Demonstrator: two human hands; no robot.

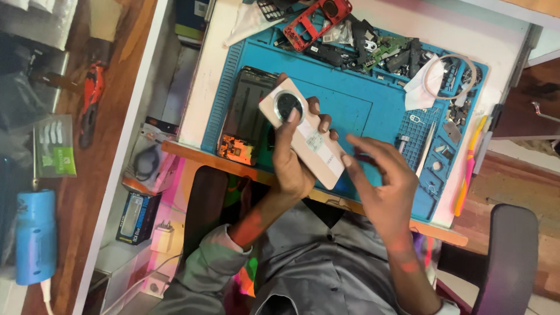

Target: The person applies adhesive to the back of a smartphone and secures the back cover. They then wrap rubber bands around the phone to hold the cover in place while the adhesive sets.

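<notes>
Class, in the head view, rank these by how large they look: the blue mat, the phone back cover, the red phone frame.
1. Blue mat
2. Phone back cover, held in the left hand, nearer the camera
3. Red phone frame

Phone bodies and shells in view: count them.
3: the pale back cover held in the left hand, the opened phone lying on the blue mat, the red shell at the mat's top; clutter may hide more.
</notes>
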